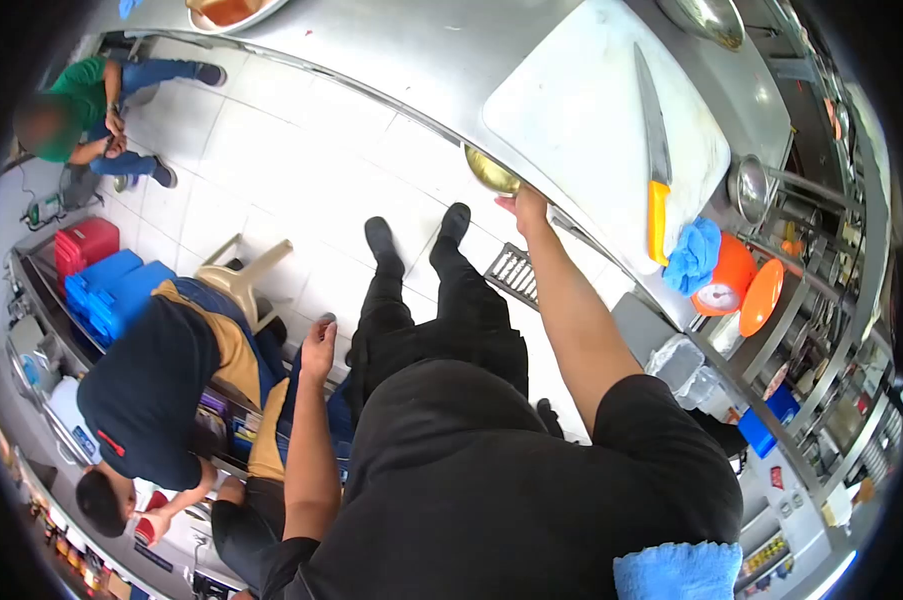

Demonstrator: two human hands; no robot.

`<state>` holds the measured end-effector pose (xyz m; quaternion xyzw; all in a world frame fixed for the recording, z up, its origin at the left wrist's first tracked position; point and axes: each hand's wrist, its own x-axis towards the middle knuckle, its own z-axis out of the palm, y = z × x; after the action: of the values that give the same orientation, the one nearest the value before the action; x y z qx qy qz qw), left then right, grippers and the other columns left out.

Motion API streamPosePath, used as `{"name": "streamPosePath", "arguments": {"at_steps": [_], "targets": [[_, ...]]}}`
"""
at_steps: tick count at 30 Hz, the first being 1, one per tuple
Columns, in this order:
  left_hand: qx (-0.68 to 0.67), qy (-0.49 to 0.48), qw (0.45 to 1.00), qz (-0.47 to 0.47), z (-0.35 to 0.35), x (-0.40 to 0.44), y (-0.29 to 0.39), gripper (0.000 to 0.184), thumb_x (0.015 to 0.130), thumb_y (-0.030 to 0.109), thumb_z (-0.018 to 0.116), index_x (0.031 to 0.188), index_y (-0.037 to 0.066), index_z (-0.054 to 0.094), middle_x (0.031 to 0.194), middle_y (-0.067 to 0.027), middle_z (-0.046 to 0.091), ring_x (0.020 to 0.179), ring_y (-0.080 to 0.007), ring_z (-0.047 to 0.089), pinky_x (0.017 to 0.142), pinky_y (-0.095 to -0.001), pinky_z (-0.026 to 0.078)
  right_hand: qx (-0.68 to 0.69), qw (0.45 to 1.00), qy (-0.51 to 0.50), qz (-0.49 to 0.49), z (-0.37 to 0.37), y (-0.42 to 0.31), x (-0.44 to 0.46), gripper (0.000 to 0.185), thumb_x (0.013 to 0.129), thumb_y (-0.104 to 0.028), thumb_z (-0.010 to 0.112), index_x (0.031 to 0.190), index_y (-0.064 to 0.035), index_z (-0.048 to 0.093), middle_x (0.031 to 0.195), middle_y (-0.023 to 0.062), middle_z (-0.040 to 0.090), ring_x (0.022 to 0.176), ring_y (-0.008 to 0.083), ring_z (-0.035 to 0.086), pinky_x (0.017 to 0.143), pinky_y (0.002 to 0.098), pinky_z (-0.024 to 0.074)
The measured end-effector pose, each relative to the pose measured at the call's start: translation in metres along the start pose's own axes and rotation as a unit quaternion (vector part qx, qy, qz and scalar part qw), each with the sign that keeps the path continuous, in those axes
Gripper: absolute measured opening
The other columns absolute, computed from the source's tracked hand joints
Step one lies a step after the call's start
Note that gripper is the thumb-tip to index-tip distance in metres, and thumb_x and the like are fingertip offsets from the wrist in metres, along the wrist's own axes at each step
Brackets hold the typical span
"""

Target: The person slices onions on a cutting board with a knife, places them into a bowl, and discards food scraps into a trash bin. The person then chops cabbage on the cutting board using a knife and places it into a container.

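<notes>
My right hand [527, 211] is at the front edge of the steel counter, its fingers closed on the rim of a shiny metal bowl [488, 170]. The counter edge hides part of the bowl. On the other side of my body, my left hand [318, 354] hangs low, away from the counter, with loosely bent fingers and nothing clearly in it. Above my right hand, a white cutting board [581, 110] lies on the counter. A knife with a yellow handle [658, 215] rests on the board, beside a crumpled blue cloth [693, 256].
An orange kitchen scale [723, 285] and a metal bowl [748, 183] stand right of the board. A beige plastic chair [243, 280] and a bending person in dark clothes [151, 370] are at left. Farther off sits a person in green [81, 90]. A floor grate [512, 272] lies near my feet.
</notes>
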<state>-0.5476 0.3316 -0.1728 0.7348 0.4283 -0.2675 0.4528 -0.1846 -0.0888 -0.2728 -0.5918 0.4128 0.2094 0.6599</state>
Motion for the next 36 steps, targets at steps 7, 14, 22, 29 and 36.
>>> {"name": "streamPosePath", "arguments": {"at_steps": [7,14,22,29,36], "targets": [[-0.050,-0.009,0.998,0.032,-0.024,0.012,0.074,0.051,0.104,0.038,0.062,0.142,0.005,0.057,0.121,-0.0100,0.066,0.103,-0.0209,0.068,0.079,-0.0352,0.055,-0.153,0.980,-0.127,0.011,0.012,0.007,-0.157,0.046,0.103,-0.014,0.045,0.139,0.0149,0.046,0.123,0.0268,0.066,0.079,0.0342,0.076,0.066,0.0400,0.0677],[-0.080,-0.022,0.988,0.132,-0.059,0.038,0.120,0.049,0.104,0.034,0.062,0.143,0.004,0.054,0.121,-0.0123,0.066,0.104,-0.0227,0.070,0.083,-0.0365,0.057,-0.095,0.975,-0.193,-0.052,0.067,-0.017,-0.279,0.043,0.101,-0.014,0.045,0.131,0.0153,0.056,0.114,0.0246,0.070,0.085,0.0297,0.074,0.066,0.0379,0.0661],[-0.194,-0.013,0.966,0.173,-0.112,0.081,0.117,0.042,0.105,0.030,0.061,0.138,0.004,0.057,0.117,-0.0086,0.066,0.098,-0.0209,0.069,0.079,-0.0362,0.057,0.027,0.971,-0.186,-0.150,0.137,-0.149,-0.320,0.041,0.100,-0.013,0.043,0.123,0.0185,0.056,0.108,0.0244,0.069,0.083,0.0309,0.073,0.073,0.0440,0.0671],[-0.205,-0.043,0.954,0.215,-0.117,0.080,0.170,0.039,0.106,0.029,0.060,0.136,0.005,0.057,0.115,-0.0069,0.065,0.098,-0.0195,0.067,0.079,-0.0353,0.057,0.051,0.984,-0.110,-0.129,0.180,-0.213,-0.235,0.039,0.103,-0.016,0.040,0.129,0.0106,0.050,0.103,0.0209,0.067,0.086,0.0281,0.071,0.078,0.0439,0.0667],[-0.164,-0.081,0.945,0.273,-0.084,0.049,0.253,0.043,0.105,0.030,0.062,0.139,0.004,0.057,0.121,-0.0093,0.066,0.101,-0.0203,0.068,0.081,-0.0349,0.056,0.096,0.958,-0.201,-0.182,0.151,-0.209,-0.252,0.055,0.107,-0.041,0.054,0.137,0.0042,0.048,0.109,0.0225,0.069,0.082,0.0258,0.071,0.071,0.0394,0.0629]]}}
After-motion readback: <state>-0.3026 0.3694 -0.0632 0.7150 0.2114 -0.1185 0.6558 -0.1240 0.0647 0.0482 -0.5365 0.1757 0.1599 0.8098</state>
